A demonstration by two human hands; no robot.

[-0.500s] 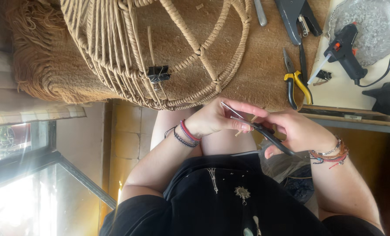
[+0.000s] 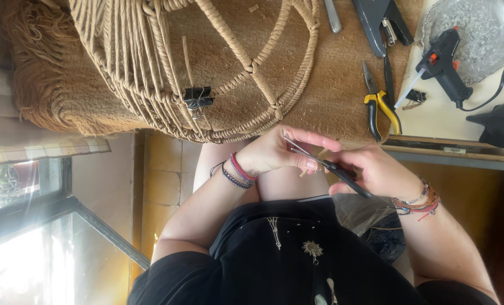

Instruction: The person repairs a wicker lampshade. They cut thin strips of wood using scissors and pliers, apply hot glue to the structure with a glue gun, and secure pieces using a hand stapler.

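Note:
My right hand [image 2: 379, 169] grips the black handles of a pair of scissors [image 2: 325, 164], blades pointing left towards my left hand [image 2: 274, 151]. The fingers of my left hand pinch a short tan strip of cord [image 2: 321, 153] against the blades, just in front of the table edge. Both wrists wear bracelets. Above the hands lies a round woven rope piece [image 2: 235, 62] on a tan fringed mat [image 2: 43, 79], with a black binder clip [image 2: 198, 97] clamped on its rim.
Yellow-handled pliers [image 2: 379, 104], a black glue gun [image 2: 444, 62], a grey stapler-like tool [image 2: 382, 20] and a glass plate [image 2: 478, 34] lie at the upper right. A dark object [image 2: 500, 127] sits at the right edge. A bright window [image 2: 32, 248] is at the lower left.

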